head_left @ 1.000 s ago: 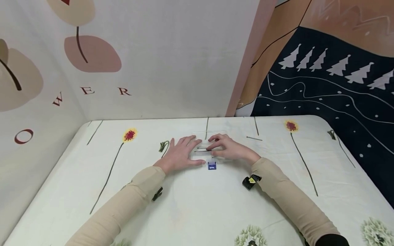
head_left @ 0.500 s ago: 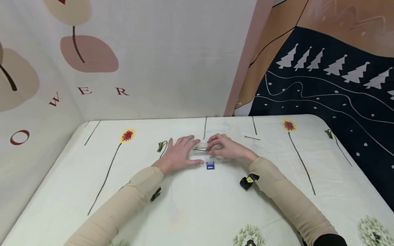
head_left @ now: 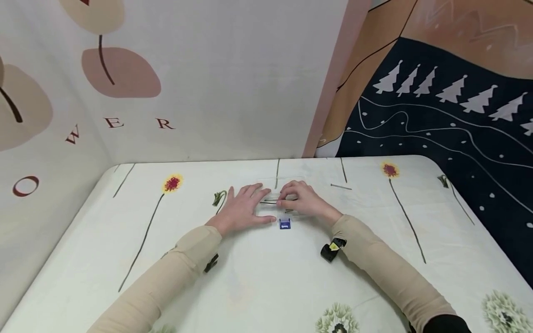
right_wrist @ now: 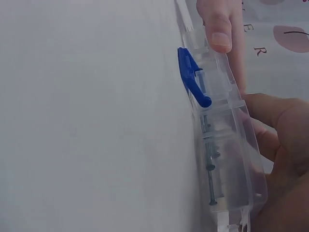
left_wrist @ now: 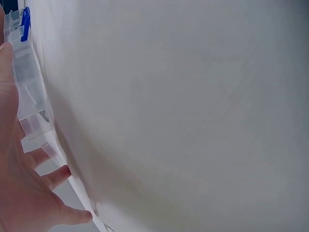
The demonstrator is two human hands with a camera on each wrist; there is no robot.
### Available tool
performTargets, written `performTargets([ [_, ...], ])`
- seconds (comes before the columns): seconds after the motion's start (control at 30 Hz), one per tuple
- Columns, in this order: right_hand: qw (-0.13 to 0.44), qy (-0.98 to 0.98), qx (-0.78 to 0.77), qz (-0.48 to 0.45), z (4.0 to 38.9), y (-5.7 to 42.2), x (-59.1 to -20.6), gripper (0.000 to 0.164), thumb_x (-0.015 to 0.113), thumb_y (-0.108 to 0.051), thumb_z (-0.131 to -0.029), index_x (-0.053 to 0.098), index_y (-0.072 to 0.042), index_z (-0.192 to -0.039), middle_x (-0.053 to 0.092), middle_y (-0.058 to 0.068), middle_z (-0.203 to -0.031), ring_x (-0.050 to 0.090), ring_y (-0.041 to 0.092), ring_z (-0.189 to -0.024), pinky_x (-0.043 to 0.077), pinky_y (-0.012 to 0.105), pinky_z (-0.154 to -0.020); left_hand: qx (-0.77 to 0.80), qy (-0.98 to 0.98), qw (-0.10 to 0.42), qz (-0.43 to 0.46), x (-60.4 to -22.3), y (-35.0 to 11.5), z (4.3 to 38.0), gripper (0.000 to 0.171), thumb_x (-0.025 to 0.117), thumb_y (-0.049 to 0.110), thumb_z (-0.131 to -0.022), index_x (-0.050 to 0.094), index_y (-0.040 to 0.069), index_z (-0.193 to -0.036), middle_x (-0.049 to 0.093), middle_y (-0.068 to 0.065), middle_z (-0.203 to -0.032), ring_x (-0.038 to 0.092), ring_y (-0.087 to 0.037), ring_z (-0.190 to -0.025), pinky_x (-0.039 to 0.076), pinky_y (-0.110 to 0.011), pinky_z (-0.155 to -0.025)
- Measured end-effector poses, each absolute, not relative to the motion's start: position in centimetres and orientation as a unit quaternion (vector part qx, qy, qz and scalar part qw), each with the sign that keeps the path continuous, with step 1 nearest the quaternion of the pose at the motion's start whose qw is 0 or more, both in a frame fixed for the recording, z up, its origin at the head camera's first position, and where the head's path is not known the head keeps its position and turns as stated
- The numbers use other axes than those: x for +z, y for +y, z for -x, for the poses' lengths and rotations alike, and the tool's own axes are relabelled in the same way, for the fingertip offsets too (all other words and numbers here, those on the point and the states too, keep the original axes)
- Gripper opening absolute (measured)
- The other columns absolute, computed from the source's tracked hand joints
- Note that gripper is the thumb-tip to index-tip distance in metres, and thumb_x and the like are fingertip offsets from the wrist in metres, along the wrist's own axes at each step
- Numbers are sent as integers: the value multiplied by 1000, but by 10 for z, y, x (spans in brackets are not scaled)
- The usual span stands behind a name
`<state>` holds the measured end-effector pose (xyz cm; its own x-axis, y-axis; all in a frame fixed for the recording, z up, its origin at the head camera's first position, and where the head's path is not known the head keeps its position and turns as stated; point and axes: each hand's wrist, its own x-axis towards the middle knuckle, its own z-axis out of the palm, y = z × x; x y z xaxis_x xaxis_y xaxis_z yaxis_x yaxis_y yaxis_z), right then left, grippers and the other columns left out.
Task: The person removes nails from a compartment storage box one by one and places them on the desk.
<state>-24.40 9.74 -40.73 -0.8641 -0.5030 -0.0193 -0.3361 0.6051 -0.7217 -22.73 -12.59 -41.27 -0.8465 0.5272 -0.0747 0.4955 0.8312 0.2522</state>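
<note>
A clear plastic box (right_wrist: 236, 164) with a blue latch (head_left: 285, 224) lies on the table between my hands. Inside it are several dark, thin nails (right_wrist: 211, 166), seen through the wall in the right wrist view. My left hand (head_left: 241, 208) spreads over the box's left end, its fingers straight and its thumb against the near rim. My right hand (head_left: 306, 200) reaches over the right part, fingers curled, thumb and forefinger pinching a dark nail (head_left: 268, 203) at its right end. The box hides part of the right fingers in the right wrist view.
A single loose nail (head_left: 341, 187) lies on the table to the right of the box. The white tablecloth (head_left: 258, 277) carries printed flowers. Behind the table hangs a pale printed curtain (head_left: 233, 92), with a dark tree-patterned cloth (head_left: 416, 120) at the right.
My right thumb and forefinger have come together at the nail, and the right wrist has shifted slightly left. The nail's tilt has changed a little. My left hand stays on the box.
</note>
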Motion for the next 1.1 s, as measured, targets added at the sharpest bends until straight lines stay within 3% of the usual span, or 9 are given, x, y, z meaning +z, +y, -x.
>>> performTargets([
  [0.13,105,886,-388,232,243,99,-406,10,69,-20,-90,75,-12,-90,59,7,-118,43,30,-119,24,54,-105,109,956,70,-264,-411,-124,226,87,52,73,-83,35,22,-151,25,-9,-156,24,-35,-140,10,-72,-104],
  [0.4,113,870,-433,205,243,117,-399,7,70,-12,-88,75,-8,-91,59,11,-118,48,29,-117,35,49,-103,99,957,69,-265,-410,-118,228,88,50,75,-82,34,23,-151,24,-7,-157,24,-34,-140,10,-71,-105],
  [0.63,92,876,-428,203,239,149,-387,10,70,-12,-89,74,-5,-93,59,14,-117,47,32,-117,36,54,-101,96,957,67,-266,-408,-119,227,88,50,75,-82,34,22,-151,25,-8,-156,25,-35,-140,11,-72,-104],
  [1.1,59,894,-421,139,230,222,-379,15,66,-14,-93,72,-2,-99,60,14,-114,49,28,-113,41,45,-91,94,959,60,-262,-412,-127,227,88,51,76,-81,36,23,-150,28,-7,-155,27,-33,-139,10,-71,-105],
])
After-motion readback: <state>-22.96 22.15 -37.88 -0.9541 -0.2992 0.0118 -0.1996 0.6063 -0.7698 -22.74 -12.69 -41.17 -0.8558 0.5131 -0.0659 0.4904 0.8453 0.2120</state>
